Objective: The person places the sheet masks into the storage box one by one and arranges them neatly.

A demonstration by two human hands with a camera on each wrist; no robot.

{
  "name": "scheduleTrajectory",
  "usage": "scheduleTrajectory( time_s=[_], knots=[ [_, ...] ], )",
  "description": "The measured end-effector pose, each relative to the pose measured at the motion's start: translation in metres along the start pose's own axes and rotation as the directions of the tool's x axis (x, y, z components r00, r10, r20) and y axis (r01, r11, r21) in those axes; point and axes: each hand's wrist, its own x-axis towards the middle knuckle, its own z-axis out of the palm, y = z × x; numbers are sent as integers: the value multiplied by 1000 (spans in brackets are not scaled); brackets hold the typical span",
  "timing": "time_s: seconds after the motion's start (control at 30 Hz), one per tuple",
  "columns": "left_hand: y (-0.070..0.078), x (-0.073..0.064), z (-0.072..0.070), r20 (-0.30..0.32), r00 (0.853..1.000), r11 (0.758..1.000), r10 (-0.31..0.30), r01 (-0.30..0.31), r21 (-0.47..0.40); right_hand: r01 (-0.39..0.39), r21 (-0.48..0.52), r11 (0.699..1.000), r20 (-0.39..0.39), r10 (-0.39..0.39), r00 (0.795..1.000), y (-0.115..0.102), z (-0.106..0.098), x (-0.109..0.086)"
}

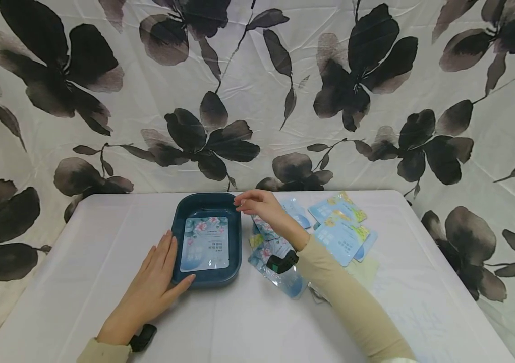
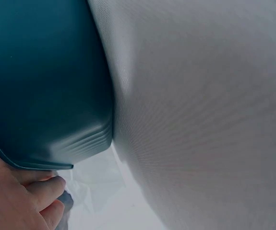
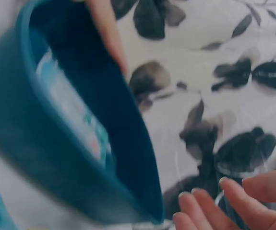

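A dark blue plastic tray [image 1: 234,275] stands on the white table with one flat floral packet [image 1: 206,244] lying in it. My left hand [image 1: 150,282] lies along the tray's left side with straight fingers, its thumb at the near rim. In the left wrist view the left hand [image 2: 25,201] touches the rim of the tray [image 2: 46,81]. Off the tray's far right corner, my right hand [image 1: 266,209] is held with loosely bent fingers and nothing in them. The right wrist view shows these fingers [image 3: 205,206] apart from the tray [image 3: 13,115].
Right of the tray lie several floral packets [image 1: 280,275], partly under my right forearm. Further right, blue and yellow packets [image 1: 341,242] overlap in a loose pile. A floral cloth [image 1: 284,91] hangs behind the table's far edge.
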Motion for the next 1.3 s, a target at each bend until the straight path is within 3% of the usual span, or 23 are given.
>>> scheduleTrajectory(
  time_s=[0.27,0.4,0.53,0.77,0.93,1.17,1.3],
  knots=[
    [-1,-1,0,-9,1000,1000,6,-6,-2,97,-115,989,-79,-106,991,10,-31,7],
    [-1,0,-1,-11,1000,1000,9,-9,-2,152,-226,962,-93,-176,980,22,-44,12],
    [-1,0,-1,-6,1000,1000,7,-7,-2,155,-330,931,-112,-202,973,35,-54,16],
    [-1,0,0,-5,1000,1000,3,-3,-7,87,-459,884,-86,-142,986,53,-62,19],
    [-1,0,1,-10,1000,1000,5,-5,-4,41,-558,828,-32,-71,997,63,-66,18],
    [-2,-1,1,-16,1000,1000,7,-7,0,10,-630,777,24,6,1000,71,-70,17],
    [-2,-1,2,-20,1000,1000,10,-10,0,-7,-691,723,29,37,999,77,-72,19]
  ],
)
